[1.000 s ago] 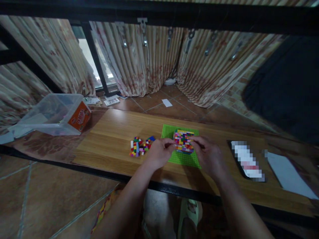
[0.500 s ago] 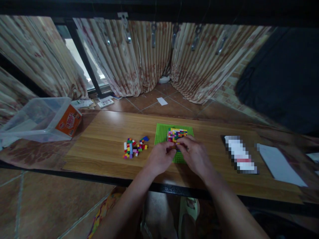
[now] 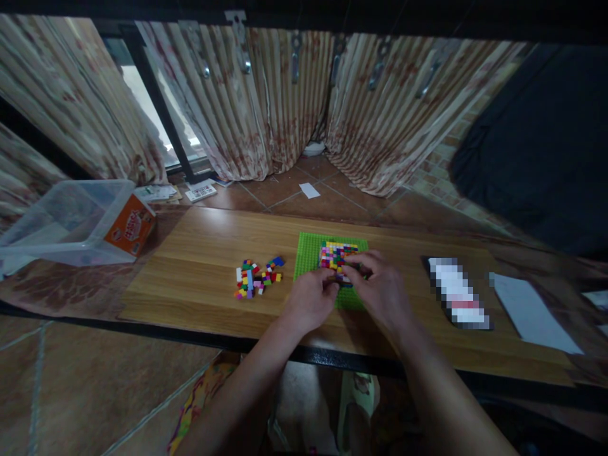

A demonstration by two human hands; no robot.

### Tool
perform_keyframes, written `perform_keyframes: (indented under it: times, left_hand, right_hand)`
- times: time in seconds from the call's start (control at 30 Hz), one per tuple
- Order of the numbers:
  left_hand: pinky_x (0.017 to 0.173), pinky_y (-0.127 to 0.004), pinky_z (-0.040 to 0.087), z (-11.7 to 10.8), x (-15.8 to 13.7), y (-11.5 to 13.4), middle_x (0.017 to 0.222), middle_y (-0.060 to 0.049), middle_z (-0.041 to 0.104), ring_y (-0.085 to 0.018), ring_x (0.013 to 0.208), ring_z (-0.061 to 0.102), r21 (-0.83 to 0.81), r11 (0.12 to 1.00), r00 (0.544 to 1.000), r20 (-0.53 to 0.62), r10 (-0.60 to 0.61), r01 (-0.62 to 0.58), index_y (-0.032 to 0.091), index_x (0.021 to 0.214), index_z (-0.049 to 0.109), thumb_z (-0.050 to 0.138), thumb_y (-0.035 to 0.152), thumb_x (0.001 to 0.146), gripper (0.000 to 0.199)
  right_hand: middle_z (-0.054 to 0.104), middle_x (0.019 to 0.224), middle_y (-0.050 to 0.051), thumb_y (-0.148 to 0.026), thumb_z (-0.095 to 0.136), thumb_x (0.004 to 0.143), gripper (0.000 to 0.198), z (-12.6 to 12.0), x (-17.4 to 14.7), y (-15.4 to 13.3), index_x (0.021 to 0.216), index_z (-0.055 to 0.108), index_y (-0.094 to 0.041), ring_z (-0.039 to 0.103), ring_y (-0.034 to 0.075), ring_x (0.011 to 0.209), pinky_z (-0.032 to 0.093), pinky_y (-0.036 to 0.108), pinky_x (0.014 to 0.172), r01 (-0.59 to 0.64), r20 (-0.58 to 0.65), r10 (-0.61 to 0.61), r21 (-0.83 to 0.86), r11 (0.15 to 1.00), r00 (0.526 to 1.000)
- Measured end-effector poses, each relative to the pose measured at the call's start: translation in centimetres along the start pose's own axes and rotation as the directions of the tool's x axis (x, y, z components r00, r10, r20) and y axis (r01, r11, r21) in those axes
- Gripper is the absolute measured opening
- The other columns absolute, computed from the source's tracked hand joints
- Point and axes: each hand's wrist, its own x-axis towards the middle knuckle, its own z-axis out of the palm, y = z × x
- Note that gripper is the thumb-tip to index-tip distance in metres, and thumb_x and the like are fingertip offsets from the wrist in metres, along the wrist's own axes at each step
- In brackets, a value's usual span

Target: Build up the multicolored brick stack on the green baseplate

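Note:
A green studded baseplate (image 3: 308, 252) lies on the wooden board, bearing a block of many-coloured building bricks (image 3: 338, 251). My left hand (image 3: 313, 297) is at the block's near left edge, thumb and fingers closed together; what is between their tips is hidden. Over the block's right side, my right hand (image 3: 382, 288) has its fingers bent, with the thumb and index fingertips close together at the bricks. Anything small in that pinch cannot be made out. Left of the baseplate, a loose pile of small bricks (image 3: 256, 278) is spread on the board.
The wooden board (image 3: 204, 253) rests on a low table with a dark front edge. A clear plastic bin (image 3: 80, 247) with an orange label stands at the left. To the right lie a blurred-out phone-like object (image 3: 458, 294) and a white sheet (image 3: 536, 313). Curtains (image 3: 266, 114) hang behind.
My right hand has shifted slightly right, its fingertips parting from the left hand's and showing more of the block's near edge. My left hand stays almost in place. The view has tilted slightly.

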Motion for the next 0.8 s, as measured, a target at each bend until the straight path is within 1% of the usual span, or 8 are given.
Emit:
perform_keyframes:
  times: [0.1, 0.2, 0.3, 0.5, 0.67, 0.8]
  left_hand:
    - [0.062, -0.027, 0.043, 0.0, 0.0, 0.1, 0.076, -0.003, 0.07, -0.016, 0.063, 0.059, 0.03, 0.999, 1.0, -0.014, -0.011, 0.011, 0.02, 0.095, 0.072, 0.05, 0.02, 0.087, 0.024]
    - [0.062, -0.027, 0.043, 0.1, -0.1, 0.1, 0.075, -0.002, 0.07, -0.016, 0.062, 0.058, 0.055, 0.998, 1.0, -0.014, -0.011, 0.012, 0.02, 0.095, 0.072, 0.05, 0.02, 0.087, 0.023]
    - [0.063, -0.028, 0.044, 0.1, -0.1, 0.2, 0.077, -0.003, 0.071, -0.017, 0.063, 0.059, 0.077, 0.997, 1.0, -0.018, -0.005, 0.007, 0.021, 0.098, 0.072, 0.051, 0.019, 0.087, 0.024]
    - [0.064, -0.028, 0.044, 0.1, -0.1, 0.3, 0.078, -0.003, 0.071, -0.017, 0.064, 0.06, 0.078, 0.997, 1.0, -0.023, -0.002, 0.004, 0.02, 0.098, 0.072, 0.05, 0.018, 0.087, 0.024]
    - [0.064, -0.028, 0.044, 0.1, -0.1, 0.5, 0.076, -0.003, 0.071, -0.018, 0.064, 0.06, 0.087, 0.996, 1.0, -0.018, -0.014, 0.016, 0.02, 0.098, 0.071, 0.05, 0.017, 0.087, 0.024]
    - [0.065, -0.028, 0.044, 0.0, -0.2, 0.5, 0.076, -0.003, 0.07, -0.017, 0.065, 0.06, 0.088, 0.996, 1.0, -0.024, -0.004, 0.006, 0.02, 0.092, 0.07, 0.051, 0.018, 0.087, 0.02]
  right_hand:
    - [0.068, 0.087, 0.006, -0.037, 0.059, 0.085, 0.023, -0.1, 0.2, 0.3, 0.091, 0.074, -0.021, 0.059, 0.017, 0.065, 0.05, 0.035, 0.068, -0.072, -0.051, 0.072, 0.012, 0.997, 0.996]
    - [0.068, 0.084, 0.006, -0.042, 0.06, 0.083, 0.025, 0.3, 0.2, 0.6, 0.086, 0.074, -0.022, 0.058, 0.018, 0.066, 0.049, 0.035, 0.067, -0.125, -0.082, 0.127, 0.029, 0.992, 0.988]
    - [0.067, 0.083, 0.007, -0.043, 0.063, 0.08, 0.024, 0.9, 0.3, 0.8, 0.081, 0.073, -0.022, 0.058, 0.019, 0.068, 0.049, 0.036, 0.066, -0.154, -0.106, 0.157, 0.031, 0.988, 0.982]
    - [0.064, 0.087, 0.007, -0.037, 0.067, 0.076, 0.017, 1.3, 0.4, 0.6, 0.077, 0.07, -0.021, 0.06, 0.022, 0.076, 0.049, 0.038, 0.072, -0.157, -0.107, 0.157, 0.009, 0.988, 0.982]
    - [0.063, 0.088, 0.008, -0.034, 0.066, 0.077, 0.014, 1.3, 0.4, 0.3, 0.076, 0.069, -0.02, 0.06, 0.022, 0.078, 0.05, 0.04, 0.077, -0.148, -0.095, 0.144, -0.026, 0.989, 0.985]
    - [0.064, 0.089, 0.009, -0.035, 0.065, 0.077, 0.016, 1.1, 0.5, 0.3, 0.076, 0.071, -0.02, 0.06, 0.023, 0.078, 0.05, 0.04, 0.076, -0.166, -0.079, 0.164, -0.017, 0.986, 0.983]
